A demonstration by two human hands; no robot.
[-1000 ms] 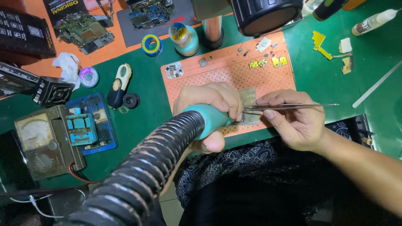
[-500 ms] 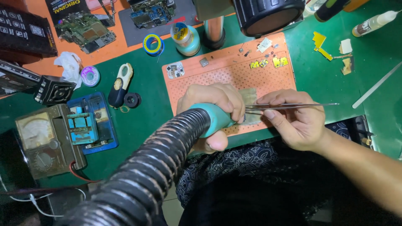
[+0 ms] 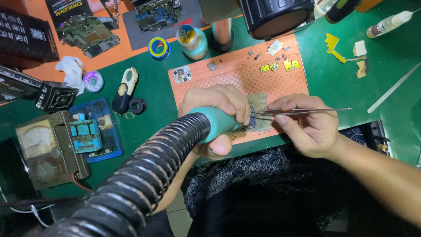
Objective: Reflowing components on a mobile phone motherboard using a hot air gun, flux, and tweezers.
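I see a small dark circuit board (image 3: 251, 119) lying on a pale square pad (image 3: 259, 103) at the near edge of the orange perforated silicone work mat (image 3: 245, 79). Most of the board is hidden behind my left fingers, so I cannot make out its parts. My left hand (image 3: 217, 116) has its grip wrapped fully around the teal handle of a hot-air tool (image 3: 213, 125); the nozzle end is covered by my knuckles, and I cannot tell whether it touches the board. The tool's black ribbed hose (image 3: 140, 180) runs down to the lower left and is cut off by the frame. My right hand (image 3: 307, 127) pinches thin metal tweezers (image 3: 302, 112), grip closed on their shanks; the tips reach the board, but whether they hold anything is too small to see.

Farther back on the mat lie tiny yellow and grey chips (image 3: 278, 66), too small to identify. Beyond, on the green surface (image 3: 342, 83), stand a teal jar (image 3: 192, 41) and a roll of solder wire (image 3: 158, 47). A black round lamp or lens housing (image 3: 276, 15) is cut off at the top. At left sit a blue board holder (image 3: 94, 129) and a brown analogue meter (image 3: 48, 149). My patterned dark clothing (image 3: 263, 175) fills the bottom.
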